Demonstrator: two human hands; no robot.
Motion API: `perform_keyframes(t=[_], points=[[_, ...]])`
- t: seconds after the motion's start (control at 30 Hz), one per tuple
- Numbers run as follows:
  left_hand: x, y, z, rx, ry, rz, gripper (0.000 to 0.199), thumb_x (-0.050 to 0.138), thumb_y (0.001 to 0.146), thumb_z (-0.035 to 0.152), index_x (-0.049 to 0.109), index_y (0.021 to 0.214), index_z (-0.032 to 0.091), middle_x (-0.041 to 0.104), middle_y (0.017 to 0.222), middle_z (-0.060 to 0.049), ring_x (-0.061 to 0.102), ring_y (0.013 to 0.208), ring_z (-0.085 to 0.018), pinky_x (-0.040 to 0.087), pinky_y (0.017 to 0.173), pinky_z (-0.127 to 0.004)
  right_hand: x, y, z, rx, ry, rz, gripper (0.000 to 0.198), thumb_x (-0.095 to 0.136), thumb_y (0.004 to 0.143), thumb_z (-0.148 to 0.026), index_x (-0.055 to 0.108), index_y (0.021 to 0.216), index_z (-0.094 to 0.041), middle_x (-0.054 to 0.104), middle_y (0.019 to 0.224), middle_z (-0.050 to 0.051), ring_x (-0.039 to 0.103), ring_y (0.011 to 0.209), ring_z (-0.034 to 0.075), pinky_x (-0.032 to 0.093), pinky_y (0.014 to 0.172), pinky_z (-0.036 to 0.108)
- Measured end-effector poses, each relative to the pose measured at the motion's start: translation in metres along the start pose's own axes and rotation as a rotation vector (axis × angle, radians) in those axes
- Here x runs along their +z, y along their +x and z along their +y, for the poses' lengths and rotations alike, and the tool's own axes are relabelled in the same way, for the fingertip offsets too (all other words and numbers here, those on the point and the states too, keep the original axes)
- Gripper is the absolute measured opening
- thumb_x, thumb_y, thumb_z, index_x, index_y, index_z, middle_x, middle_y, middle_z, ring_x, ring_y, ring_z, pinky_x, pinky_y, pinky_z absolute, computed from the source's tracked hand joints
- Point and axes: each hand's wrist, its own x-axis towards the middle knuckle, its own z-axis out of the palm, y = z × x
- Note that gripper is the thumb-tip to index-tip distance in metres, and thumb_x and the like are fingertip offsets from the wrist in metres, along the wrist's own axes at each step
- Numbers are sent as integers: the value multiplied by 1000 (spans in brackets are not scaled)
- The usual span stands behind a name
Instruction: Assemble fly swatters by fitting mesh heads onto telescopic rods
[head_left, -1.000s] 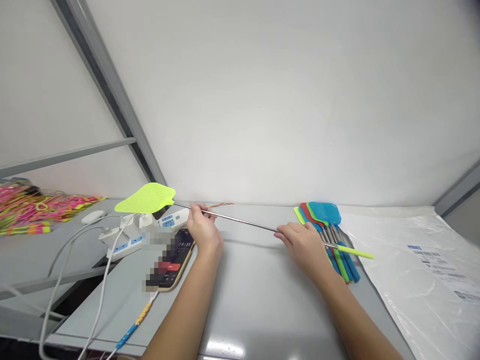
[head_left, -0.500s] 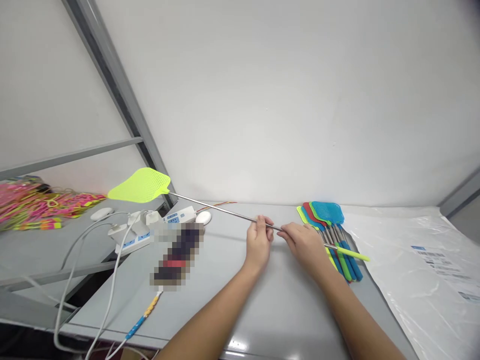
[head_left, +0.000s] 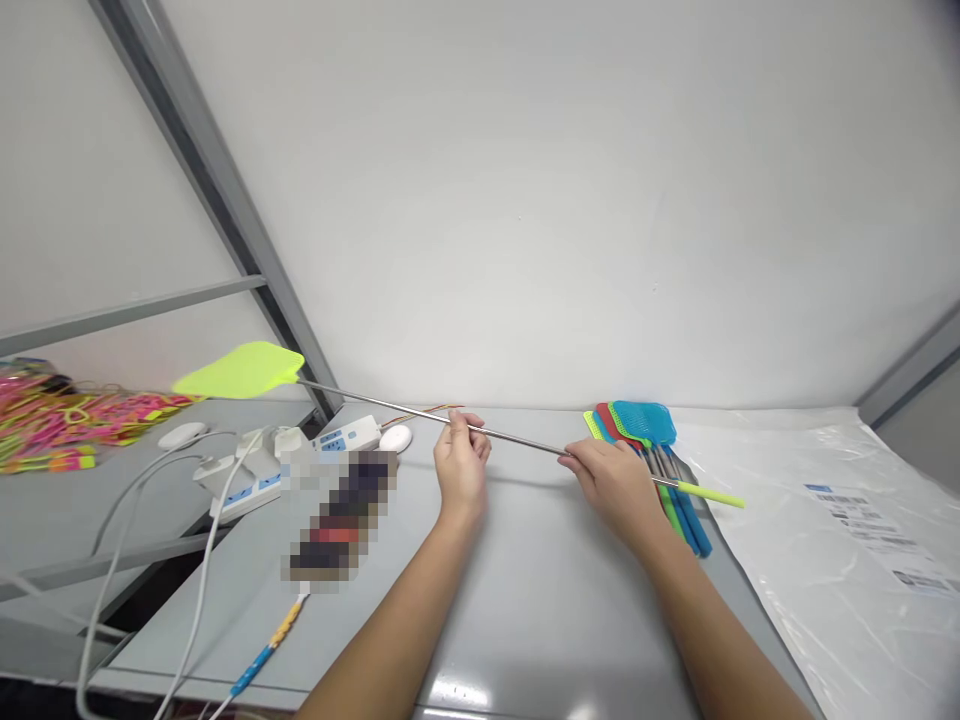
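Both my hands hold one yellow-green fly swatter (head_left: 244,370) with a long thin metal shaft, stretched out above the table. My left hand (head_left: 460,462) is closed around the middle of the shaft. Farther right, my right hand (head_left: 611,487) grips the shaft near the handle, whose yellow-green end sticks out beyond it. The swatter's flat head points to the far left and its shaft slopes down to the right. Beneath and behind my right hand lies a fanned row of fly swatters (head_left: 645,422) in blue, green, red and yellow; my hand covers part of them.
A white plastic bag (head_left: 795,560) with a printed label lies on the right. To the left are power strips (head_left: 349,437) with plugs and white cables, a pixelated object (head_left: 341,520), and a round white item (head_left: 395,438). Colourful bundled items (head_left: 82,425) lie on the far-left shelf.
My left hand has slid left along the shaft, farther from my right hand. The swatter's head has moved left, and the whole view has shifted slightly.
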Motion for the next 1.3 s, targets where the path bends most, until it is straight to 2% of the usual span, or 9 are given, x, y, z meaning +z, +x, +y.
perform_keyframes(t=[0.13, 0.27, 0.53, 0.77, 0.87, 0.97, 1.0, 1.13, 1.3], points=[[8, -20, -21, -121, 89, -160, 40, 49, 87, 55, 54, 79, 17, 29, 51, 7, 27, 44, -6, 21, 43, -20, 5, -2, -1, 9, -11, 44, 27, 41, 97, -34, 61, 85, -19, 65, 76, 3, 56, 72, 15, 27, 66, 28], [14, -35, -28, -135, 210, -333, 44, 42, 90, 55, 59, 83, 15, 35, 51, 5, 32, 47, -8, 25, 45, -21, 8, 0, -5, -43, 11, 33, 28, 40, 97, -36, 62, 87, -20, 63, 74, 2, 54, 69, 15, 28, 63, 27], [11, -18, -4, -52, 127, -154, 41, 48, 88, 52, 59, 75, 15, 30, 46, 7, 25, 42, -7, 18, 43, -21, 1, 4, -6, 23, 24, -13, 33, 37, 97, -41, 61, 85, -22, 63, 74, 2, 55, 67, 14, 26, 58, 26], [-4, 2, 3, 42, 70, 15, 37, 51, 86, 51, 56, 74, 17, 32, 47, 7, 30, 42, -7, 23, 42, -19, -3, -3, 5, 44, 5, 45, 34, 39, 97, -40, 62, 82, -20, 62, 73, 3, 54, 69, 15, 28, 64, 28], [2, -11, -4, 12, 95, -47, 39, 50, 86, 53, 56, 74, 17, 34, 49, 6, 32, 44, -7, 25, 43, -19, -2, -3, -5, 39, -7, 72, 33, 40, 96, -39, 63, 82, -20, 61, 72, 3, 52, 67, 15, 28, 63, 28], [14, -32, -13, -137, 199, -353, 42, 45, 88, 54, 59, 78, 16, 36, 49, 5, 34, 44, -8, 27, 43, -21, -1, -2, -15, 18, 21, 67, 32, 40, 97, -38, 63, 83, -20, 59, 70, 2, 51, 65, 14, 27, 61, 27], [17, -38, -15, -154, 208, -391, 44, 42, 89, 55, 59, 81, 16, 34, 49, 6, 33, 43, -8, 27, 43, -21, -1, -2, -16, 10, 28, 67, 33, 39, 97, -38, 63, 83, -20, 58, 70, 2, 50, 65, 14, 27, 61, 27], [19, -41, -12, -92, 294, -365, 43, 44, 90, 52, 61, 80, 15, 36, 47, 5, 33, 44, -8, 26, 45, -21, -1, 1, -16, -26, 22, 65, 33, 39, 97, -40, 63, 86, -21, 59, 70, 2, 51, 64, 13, 26, 59, 27], [14, -21, -1, -91, 215, -266, 43, 45, 89, 52, 60, 74, 15, 33, 45, 6, 30, 42, -8, 23, 42, -21, -5, 2, -10, 33, 9, 40, 36, 38, 96, -44, 61, 81, -21, 61, 68, 1, 53, 61, 12, 24, 54, 27]])
